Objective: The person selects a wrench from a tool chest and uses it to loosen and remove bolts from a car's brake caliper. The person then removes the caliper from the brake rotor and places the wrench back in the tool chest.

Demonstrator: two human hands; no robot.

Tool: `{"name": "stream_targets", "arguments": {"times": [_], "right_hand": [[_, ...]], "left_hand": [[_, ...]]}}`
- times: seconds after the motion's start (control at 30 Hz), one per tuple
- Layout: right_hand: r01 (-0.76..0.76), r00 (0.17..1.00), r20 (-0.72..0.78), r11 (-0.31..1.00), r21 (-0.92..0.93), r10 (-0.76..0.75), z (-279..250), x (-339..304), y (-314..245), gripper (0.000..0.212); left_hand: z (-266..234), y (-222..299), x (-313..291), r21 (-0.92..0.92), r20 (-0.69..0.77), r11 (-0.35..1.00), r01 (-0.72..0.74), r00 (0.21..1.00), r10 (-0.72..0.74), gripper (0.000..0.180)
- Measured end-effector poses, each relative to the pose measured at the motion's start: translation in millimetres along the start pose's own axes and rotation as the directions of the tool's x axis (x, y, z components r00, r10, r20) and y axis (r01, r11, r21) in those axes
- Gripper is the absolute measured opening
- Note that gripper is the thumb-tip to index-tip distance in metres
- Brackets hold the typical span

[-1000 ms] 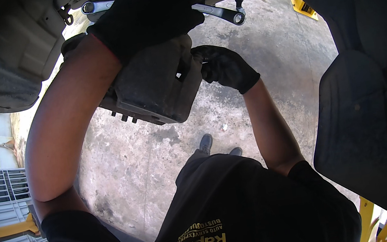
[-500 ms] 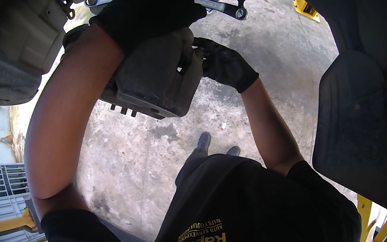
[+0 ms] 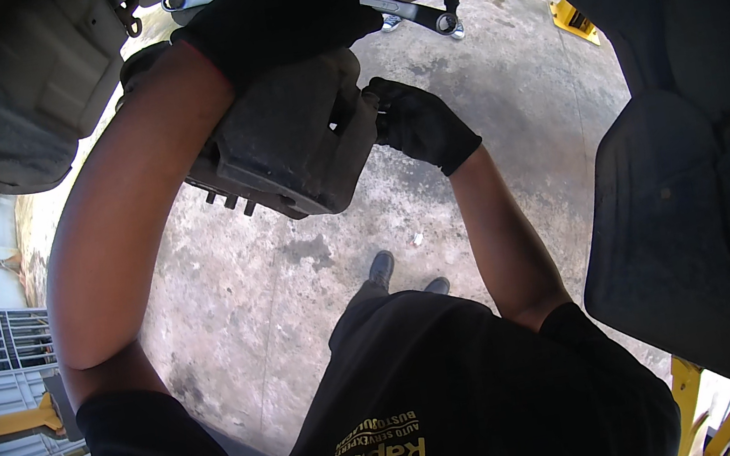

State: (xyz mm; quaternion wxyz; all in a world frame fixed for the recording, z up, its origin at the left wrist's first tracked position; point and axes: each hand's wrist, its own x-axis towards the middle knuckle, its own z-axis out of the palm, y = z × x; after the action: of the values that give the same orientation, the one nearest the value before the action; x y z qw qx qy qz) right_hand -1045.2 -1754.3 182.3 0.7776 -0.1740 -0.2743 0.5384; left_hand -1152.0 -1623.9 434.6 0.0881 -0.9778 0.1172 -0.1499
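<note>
The dark box (image 3: 276, 137), hanging below the left hand (image 3: 296, 16), sits slightly higher in view than half a second ago; little else has shifted, so the work there seems barely advanced. That hand is closed around a wrench (image 3: 404, 12), while the right hand's (image 3: 420, 125) fingers meet the box's right edge, their grip unclear.

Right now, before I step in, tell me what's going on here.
A person stands on a concrete floor under what looks like a raised vehicle. The gloved left hand grips a wrench that sticks out to the right. The gloved right hand is at the right edge of a dark, boxy part; shadow hides whether it grips anything.
</note>
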Motion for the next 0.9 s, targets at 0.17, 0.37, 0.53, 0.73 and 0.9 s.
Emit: {"name": "stream_targets", "arguments": {"times": [0.17, 0.37, 0.53, 0.73, 0.9], "right_hand": [[-0.031, 0.995, -0.101, 0.986, -0.165, 0.014, -5.1, -2.3, -1.2, 0.035], [0.02, 1.0, 0.01, 0.999, 0.038, -0.021, -1.1, -2.3, 0.5, 0.037], [-0.073, 0.98, 0.199, 0.974, 0.217, 0.029, -7.9, 3.5, -0.8, 0.039], [0.002, 1.0, 0.008, 0.994, -0.106, -0.001, -13.3, -1.3, 0.0, 0.041], [0.056, 0.998, 0.041, 0.998, -0.028, -0.055, -6.2, -3.2, 0.9, 0.041]], "left_hand": [[1.0, 1.5, -2.1, -0.021, -0.012, 1.0, 0.02, 1.0, -0.021, 0.022], [4.1, -3.3, -3.6, -0.006, -0.086, 0.998, -0.06, 0.995, 0.059, 0.021], [6.9, -5.4, -2.8, 0.012, -0.056, 0.999, -0.052, 0.997, 0.052, 0.021], [3.7, -2.6, -3.5, 0.003, -0.034, 0.999, -0.045, 0.998, 0.045, 0.021], [2.5, -2.3, -1.1, 0.009, -0.008, 0.999, -0.048, 0.999, 0.048, 0.021]]}}
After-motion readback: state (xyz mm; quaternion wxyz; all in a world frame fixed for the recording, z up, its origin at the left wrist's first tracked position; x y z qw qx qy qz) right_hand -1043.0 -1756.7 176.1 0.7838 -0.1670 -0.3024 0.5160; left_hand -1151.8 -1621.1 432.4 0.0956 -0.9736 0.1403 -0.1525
